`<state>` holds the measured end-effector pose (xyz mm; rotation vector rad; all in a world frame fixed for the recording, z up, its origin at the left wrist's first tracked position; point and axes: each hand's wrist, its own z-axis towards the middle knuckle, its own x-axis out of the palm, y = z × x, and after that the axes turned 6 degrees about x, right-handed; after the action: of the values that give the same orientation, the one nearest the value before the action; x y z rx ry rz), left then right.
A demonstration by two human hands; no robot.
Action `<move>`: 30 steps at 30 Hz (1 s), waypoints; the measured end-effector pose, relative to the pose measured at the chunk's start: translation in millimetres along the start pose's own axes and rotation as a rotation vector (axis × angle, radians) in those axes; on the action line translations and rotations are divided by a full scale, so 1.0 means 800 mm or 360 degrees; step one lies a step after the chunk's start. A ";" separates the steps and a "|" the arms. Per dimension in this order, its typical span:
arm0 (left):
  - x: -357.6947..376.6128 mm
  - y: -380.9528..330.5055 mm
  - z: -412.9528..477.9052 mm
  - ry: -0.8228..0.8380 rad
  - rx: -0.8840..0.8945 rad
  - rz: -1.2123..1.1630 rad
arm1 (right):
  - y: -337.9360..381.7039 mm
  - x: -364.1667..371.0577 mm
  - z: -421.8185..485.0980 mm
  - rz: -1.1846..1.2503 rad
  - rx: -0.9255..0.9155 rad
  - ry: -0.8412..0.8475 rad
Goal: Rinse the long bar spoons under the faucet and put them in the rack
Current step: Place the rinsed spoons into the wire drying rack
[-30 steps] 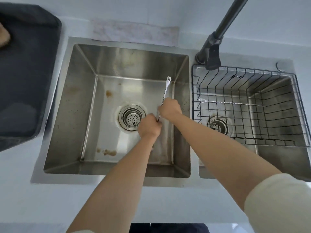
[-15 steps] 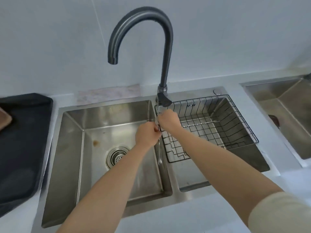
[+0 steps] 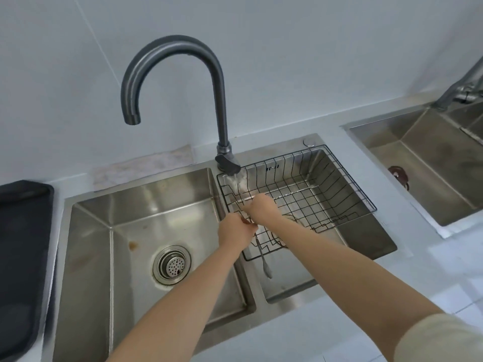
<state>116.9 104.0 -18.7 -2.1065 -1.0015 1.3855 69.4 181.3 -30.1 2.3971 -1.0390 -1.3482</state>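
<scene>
My left hand point(image 3: 234, 230) and my right hand point(image 3: 262, 208) are both closed on one long bar spoon point(image 3: 263, 258), close together above the near left corner of the black wire rack point(image 3: 362, 198). The spoon's lower end hangs down past the rack's front edge into the right basin. Its upper part is hidden in my hands. A second twisted bar spoon point(image 3: 295, 195) lies across the rack floor. The dark gooseneck faucet point(image 3: 220, 100) stands behind my hands, its spout over the left basin. I see no water at the spout.
The left basin point(image 3: 109, 212) has a round drain strainer point(image 3: 172, 265) and a few brown stains. A dark tray point(image 3: 23, 257) lies on the counter at the far left. A second steel sink point(image 3: 418, 163) with its own faucet point(image 3: 461, 92) is at the right.
Both hands have carried the spoon from over the left basin to the right, above the rack's near left corner. The spoon now points downward, and my view has lifted to show the faucet.
</scene>
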 end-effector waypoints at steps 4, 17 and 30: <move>0.014 -0.010 0.010 0.0164 0.0129 0.0086 | -0.028 -0.021 0.007 0.0062 0.0108 -0.0045; 0.076 -0.053 0.098 0.0422 0.0706 0.0637 | -0.107 -0.071 0.075 0.0504 0.0513 -0.0323; 0.149 -0.031 0.146 0.0553 0.0878 0.1157 | -0.174 -0.046 0.142 0.1049 0.0890 -0.0122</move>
<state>30.8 206.1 -121.7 -2.2125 0.3069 1.3009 31.4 325.3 -136.8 1.9868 -2.2100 -0.9926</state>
